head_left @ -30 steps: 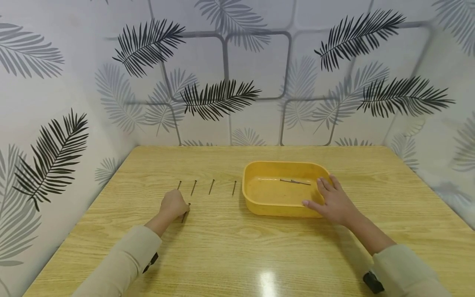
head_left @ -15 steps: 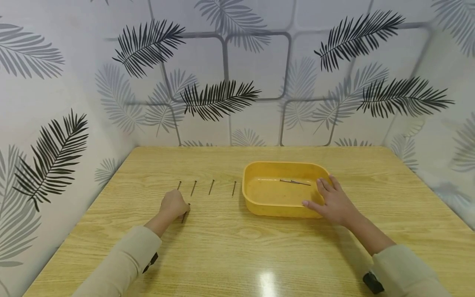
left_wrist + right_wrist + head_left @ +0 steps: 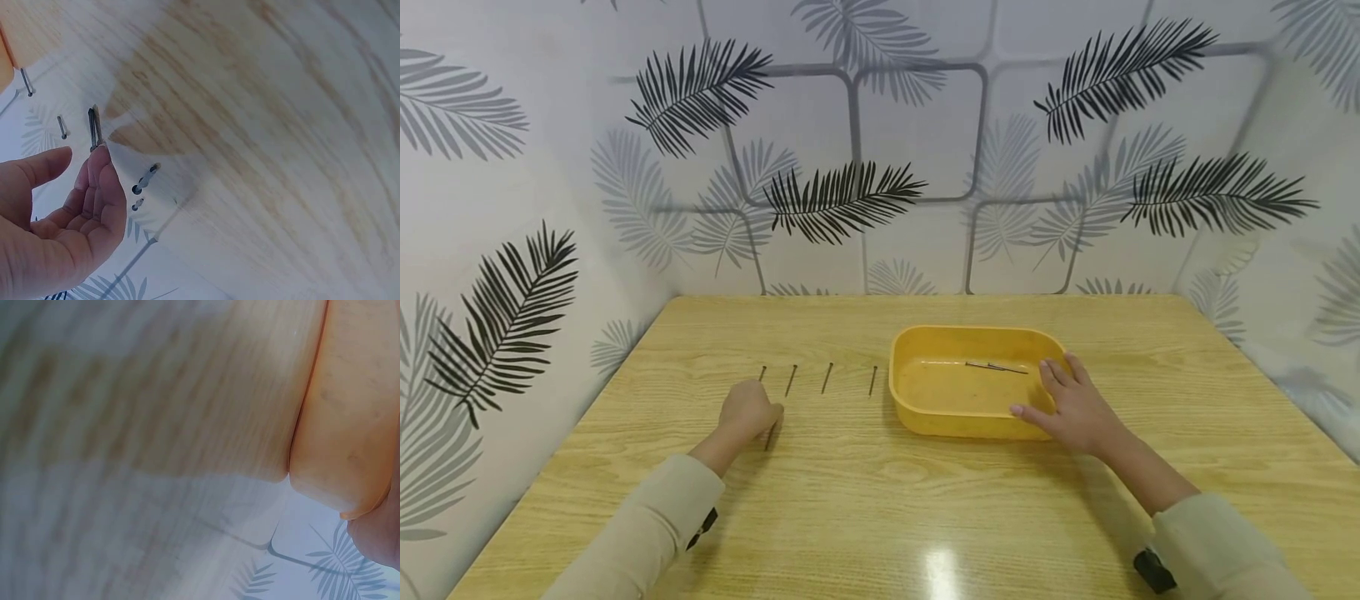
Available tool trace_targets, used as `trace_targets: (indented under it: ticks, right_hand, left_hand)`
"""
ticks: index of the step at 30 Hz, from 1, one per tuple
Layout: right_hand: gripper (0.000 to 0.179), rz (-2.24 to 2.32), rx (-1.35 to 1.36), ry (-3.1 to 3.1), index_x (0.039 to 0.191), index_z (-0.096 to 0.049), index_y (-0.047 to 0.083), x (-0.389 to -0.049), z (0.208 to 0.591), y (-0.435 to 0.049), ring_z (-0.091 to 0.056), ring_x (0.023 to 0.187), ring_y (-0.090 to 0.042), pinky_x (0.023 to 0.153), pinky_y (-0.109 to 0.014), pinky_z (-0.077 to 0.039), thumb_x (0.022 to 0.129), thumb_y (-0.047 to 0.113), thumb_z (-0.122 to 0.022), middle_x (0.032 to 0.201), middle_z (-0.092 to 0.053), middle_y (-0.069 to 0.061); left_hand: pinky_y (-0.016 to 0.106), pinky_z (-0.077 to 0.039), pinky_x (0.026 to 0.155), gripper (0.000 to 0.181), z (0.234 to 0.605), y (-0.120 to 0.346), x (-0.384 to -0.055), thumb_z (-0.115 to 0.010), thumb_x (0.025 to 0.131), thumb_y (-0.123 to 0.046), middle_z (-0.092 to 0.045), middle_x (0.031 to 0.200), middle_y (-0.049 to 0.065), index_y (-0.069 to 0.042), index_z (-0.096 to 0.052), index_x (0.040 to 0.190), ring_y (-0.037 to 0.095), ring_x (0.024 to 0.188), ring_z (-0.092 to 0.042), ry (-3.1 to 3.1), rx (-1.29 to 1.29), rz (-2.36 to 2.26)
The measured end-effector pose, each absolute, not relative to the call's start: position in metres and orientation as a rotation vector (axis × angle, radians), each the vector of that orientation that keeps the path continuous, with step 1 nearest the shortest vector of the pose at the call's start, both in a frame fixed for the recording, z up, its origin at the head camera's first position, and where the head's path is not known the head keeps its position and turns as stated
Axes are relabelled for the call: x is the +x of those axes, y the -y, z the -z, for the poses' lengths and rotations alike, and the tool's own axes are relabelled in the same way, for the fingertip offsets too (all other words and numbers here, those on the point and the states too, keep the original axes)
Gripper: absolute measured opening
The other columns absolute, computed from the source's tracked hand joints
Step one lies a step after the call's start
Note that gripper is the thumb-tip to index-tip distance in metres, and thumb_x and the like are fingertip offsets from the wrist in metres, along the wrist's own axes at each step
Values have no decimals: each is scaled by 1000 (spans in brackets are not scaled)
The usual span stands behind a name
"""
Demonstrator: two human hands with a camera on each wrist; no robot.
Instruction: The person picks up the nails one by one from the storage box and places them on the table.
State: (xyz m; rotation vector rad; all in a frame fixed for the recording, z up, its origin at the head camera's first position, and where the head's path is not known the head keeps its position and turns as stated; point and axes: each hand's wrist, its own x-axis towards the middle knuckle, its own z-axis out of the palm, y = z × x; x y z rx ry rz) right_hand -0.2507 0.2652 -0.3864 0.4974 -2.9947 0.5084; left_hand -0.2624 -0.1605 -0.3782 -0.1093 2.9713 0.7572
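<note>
My left hand (image 3: 748, 412) is over the table's left side, next to a dark nail (image 3: 770, 437). In the left wrist view the bent fingertips meet that nail (image 3: 94, 128), and the thumb (image 3: 53, 165) stands apart from it. Several more nails (image 3: 792, 380) lie in a row beyond the hand, roughly parallel. My right hand (image 3: 1078, 408) rests spread on the right end of a yellow plastic tub (image 3: 962, 423), thumb at the near rim and fingertips over the right side. A few nails (image 3: 996, 367) lie inside the tub. In the right wrist view the tub's outer wall (image 3: 350, 406) shows.
The wood-grain table (image 3: 865, 508) reaches back to a wall (image 3: 917, 242) with a leaf pattern. One nail (image 3: 873, 381) lies just left of the tub. Black straps (image 3: 1152, 570) show at both sleeve cuffs.
My left hand has shifted slightly, and its thumb now covers the near nail's head, which showed before. My right hand and the tub have stayed in place.
</note>
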Motion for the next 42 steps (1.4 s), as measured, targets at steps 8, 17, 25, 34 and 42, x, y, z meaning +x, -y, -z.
trace_targets:
  ticks: [8, 17, 25, 34, 42]
  right_hand:
    - [89, -500, 497, 2990, 137, -26, -16, -251, 387, -266, -7, 135, -54, 106, -66, -12, 88, 54, -49, 144, -24, -36]
    - [88, -515, 508, 2978, 137, -26, -16, -252, 388, -267, -6, 136, -54, 107, -66, -11, 89, 53, -50, 144, -24, -36]
    - [88, -506, 505, 2980, 137, -26, -17, -252, 389, -267, -6, 136, -53, 107, -66, -12, 88, 53, -50, 144, -24, -36]
    - [89, -504, 498, 2988, 138, -25, -16, -252, 389, -266, -6, 136, -53, 106, -66, -12, 88, 54, -50, 144, -24, -36]
    - [89, -498, 505, 2983, 137, -25, -17, -252, 388, -267, -6, 135, -54, 106, -66, -12, 88, 54, -50, 144, -24, -36]
  left_hand:
    - [14, -20, 37, 50, 375, 158, -263, -52, 87, -10, -23, 39, -9, -17, -29, 42, 4, 38, -21, -2986, -121, -740]
    - [17, -17, 37, 52, 370, 150, -267, -52, 89, -14, -23, 40, -8, -16, -29, 43, 5, 38, -19, -3050, -125, -631]
    - [18, -14, 38, 49, 367, 144, -272, -53, 88, -17, -23, 42, -7, -17, -29, 46, 6, 40, -17, -3136, -58, -695]
    - [19, -28, 40, 28, 362, 134, -275, -55, 90, -22, -52, 56, 1, -5, -58, 68, 8, 45, -35, -3188, 14, -684]
    - [30, -53, 56, 29, 358, 115, -275, -57, 91, -24, -69, 101, 15, 0, -67, 102, 24, 76, -66, -3237, 148, -732]
